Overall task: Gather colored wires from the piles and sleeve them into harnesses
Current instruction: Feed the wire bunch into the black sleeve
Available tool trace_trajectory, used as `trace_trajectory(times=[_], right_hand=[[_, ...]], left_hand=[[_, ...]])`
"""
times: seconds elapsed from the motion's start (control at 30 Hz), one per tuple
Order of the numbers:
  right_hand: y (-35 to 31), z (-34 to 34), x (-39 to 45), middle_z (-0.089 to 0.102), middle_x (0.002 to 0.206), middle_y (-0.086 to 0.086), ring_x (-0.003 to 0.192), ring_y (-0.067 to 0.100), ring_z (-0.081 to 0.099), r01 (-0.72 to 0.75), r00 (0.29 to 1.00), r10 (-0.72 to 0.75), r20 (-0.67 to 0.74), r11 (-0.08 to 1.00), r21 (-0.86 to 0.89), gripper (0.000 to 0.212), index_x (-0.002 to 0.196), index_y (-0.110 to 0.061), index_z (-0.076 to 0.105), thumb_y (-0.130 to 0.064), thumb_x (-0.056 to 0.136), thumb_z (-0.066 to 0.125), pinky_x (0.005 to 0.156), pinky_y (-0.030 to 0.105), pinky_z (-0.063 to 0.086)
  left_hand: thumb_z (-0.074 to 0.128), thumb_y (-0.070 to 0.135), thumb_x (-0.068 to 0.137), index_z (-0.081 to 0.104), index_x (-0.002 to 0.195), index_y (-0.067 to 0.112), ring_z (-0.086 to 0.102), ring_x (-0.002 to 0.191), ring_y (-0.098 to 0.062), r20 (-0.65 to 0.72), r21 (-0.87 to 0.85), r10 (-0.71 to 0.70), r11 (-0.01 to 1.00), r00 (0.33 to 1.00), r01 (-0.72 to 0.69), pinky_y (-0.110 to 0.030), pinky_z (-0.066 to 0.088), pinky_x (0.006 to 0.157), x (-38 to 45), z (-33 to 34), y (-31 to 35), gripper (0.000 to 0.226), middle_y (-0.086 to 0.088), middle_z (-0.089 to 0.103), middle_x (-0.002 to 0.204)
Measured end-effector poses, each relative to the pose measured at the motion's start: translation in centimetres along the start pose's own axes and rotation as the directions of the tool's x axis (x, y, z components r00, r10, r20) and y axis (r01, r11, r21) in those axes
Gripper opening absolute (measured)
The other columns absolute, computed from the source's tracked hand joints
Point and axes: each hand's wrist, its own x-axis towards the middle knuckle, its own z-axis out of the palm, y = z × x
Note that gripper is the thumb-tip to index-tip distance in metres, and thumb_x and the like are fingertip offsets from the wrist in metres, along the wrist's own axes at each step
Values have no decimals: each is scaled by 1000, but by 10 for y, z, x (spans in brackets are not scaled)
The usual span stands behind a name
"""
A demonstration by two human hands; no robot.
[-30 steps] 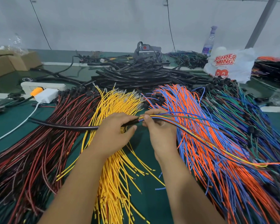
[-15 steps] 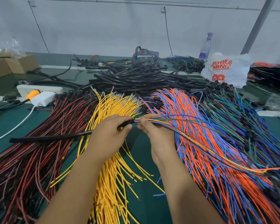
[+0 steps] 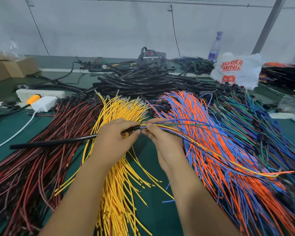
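Note:
My left hand grips a long black sleeve near its right end; the sleeve stretches left over the red wire pile. My right hand pinches a small bundle of mixed colored wires right at the sleeve's mouth. The bundle trails right across the orange and blue pile, ending near the far right. Piles lie fanned on the green table: red and black wires, yellow wires, orange and blue wires, green and dark wires.
A heap of black sleeves lies behind the piles. A white power strip and white adapter sit at the left, cardboard boxes at far left. A printed white plastic bag and a bottle stand at back right.
The black sleeve has slid to the right through my left hand, so less of it sticks out on the left. Both hands stay together at the sleeve's mouth.

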Motion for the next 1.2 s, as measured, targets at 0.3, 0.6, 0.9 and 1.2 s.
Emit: trace_trajectory(times=[0.3,0.6,0.9,1.2], right_hand=[[-4,-1,-3,71,76,6,72,16,68,-10,1000,9,-7,981,-195,17,78,-17,70,-2,86,67,72,28,54],[-7,5,-5,65,59,-8,57,3,59,54,998,-61,-10,940,-337,15,74,-17,67,-5,84,67,57,16,46],[-6,7,1,56,59,-6,52,5,50,-30,998,15,-67,975,-220,42,66,-19,58,-32,102,42,50,17,39],[-9,10,-2,52,54,-6,45,8,45,34,991,-17,-131,990,134,16,75,-17,63,-29,84,68,44,20,34]], left_hand=[[67,31,88,71,110,32,59,93,-16,-37,112,9,994,999,-4,-51,44,87,-1,-4,6,22,10,65,93],[66,25,88,71,110,30,54,83,-19,31,176,101,979,994,-105,-46,47,73,2,-2,10,23,5,60,81],[67,25,87,71,102,19,52,85,-18,70,153,163,973,984,-172,-41,45,76,0,4,20,17,4,60,84],[49,29,97,57,84,33,47,76,-5,42,37,83,996,996,-84,-29,39,63,1,11,24,16,16,52,77]])
